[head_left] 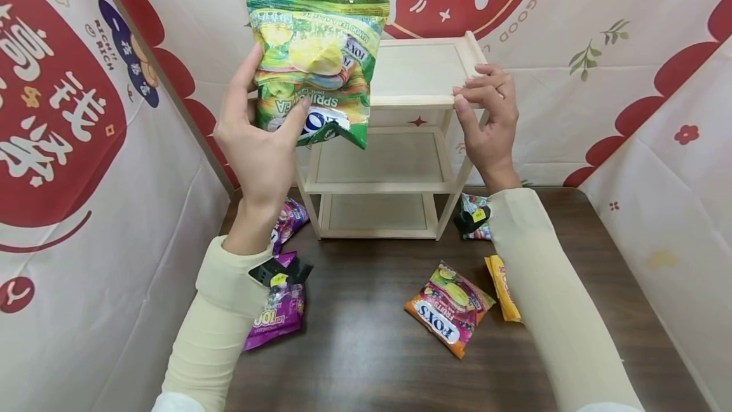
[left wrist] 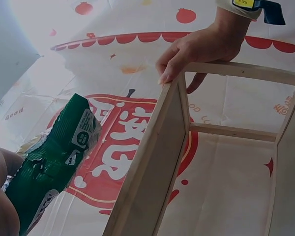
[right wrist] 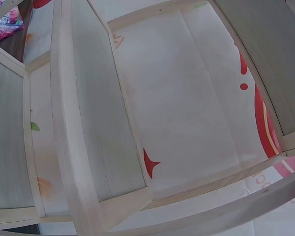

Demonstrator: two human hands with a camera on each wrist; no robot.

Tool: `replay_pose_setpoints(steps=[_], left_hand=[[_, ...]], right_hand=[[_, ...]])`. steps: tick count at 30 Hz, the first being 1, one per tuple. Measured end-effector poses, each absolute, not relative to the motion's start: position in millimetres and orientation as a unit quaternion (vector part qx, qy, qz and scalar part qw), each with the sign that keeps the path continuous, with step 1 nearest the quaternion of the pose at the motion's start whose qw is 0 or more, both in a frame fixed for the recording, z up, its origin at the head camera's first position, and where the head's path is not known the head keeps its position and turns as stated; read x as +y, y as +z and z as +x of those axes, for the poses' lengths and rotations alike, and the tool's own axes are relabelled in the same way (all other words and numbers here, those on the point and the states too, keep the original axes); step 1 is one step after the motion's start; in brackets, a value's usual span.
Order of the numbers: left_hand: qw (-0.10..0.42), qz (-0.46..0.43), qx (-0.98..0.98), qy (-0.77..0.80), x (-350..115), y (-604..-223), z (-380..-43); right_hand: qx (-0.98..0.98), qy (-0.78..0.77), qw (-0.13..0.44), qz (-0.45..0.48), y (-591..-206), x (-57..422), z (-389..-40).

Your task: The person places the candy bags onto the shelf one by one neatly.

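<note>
My left hand (head_left: pixel 257 151) holds up a green and yellow candy bag (head_left: pixel 323 56), its thumb across the front and the fingers behind. FOX'S lettering on the bag appears upside down in the head view. It overlaps the left part of a pale wooden three-tier shelf rack (head_left: pixel 420 72); in the left wrist view the bag's green end (left wrist: pixel 54 157) is beside the rack, apart from it. My right hand (head_left: pixel 493 119) grips the rack's top tier at its right front corner, fingers over the edge. Neither hand appears in the right wrist view, which looks through the rack's frame (right wrist: pixel 64 123).
On the brown table (head_left: pixel 354 361) lie a FOX'S fruits bag (head_left: pixel 448 307), a yellow packet (head_left: pixel 501 288) partly behind the right sleeve, and purple bags (head_left: pixel 280 316) (head_left: pixel 290 218) at the left. Another colourful bag (head_left: pixel 485 229) lies right of the rack. Printed cloth walls (head_left: pixel 623 100) surround the table.
</note>
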State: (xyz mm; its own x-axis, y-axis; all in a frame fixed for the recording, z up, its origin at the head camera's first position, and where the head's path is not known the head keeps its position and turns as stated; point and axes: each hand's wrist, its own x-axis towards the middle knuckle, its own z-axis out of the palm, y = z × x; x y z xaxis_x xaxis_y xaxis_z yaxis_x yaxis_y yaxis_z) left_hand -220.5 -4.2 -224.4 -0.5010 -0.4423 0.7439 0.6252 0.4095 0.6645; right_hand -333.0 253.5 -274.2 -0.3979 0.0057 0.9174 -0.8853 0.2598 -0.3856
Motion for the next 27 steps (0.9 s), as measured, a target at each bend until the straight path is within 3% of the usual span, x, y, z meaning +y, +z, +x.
replay_pose_setpoints(steps=[16, 27], left_hand=[[0.429, -0.031, -0.71, -0.558, -3, -192, -234], [0.411, -0.019, -0.722, -0.556, -8, -189, -254]], right_hand=[[-0.664, 0.505, 0.439, 0.333, -274, 252, -334], [-0.661, 0.51, 0.441, 0.33, -275, 253, -333]])
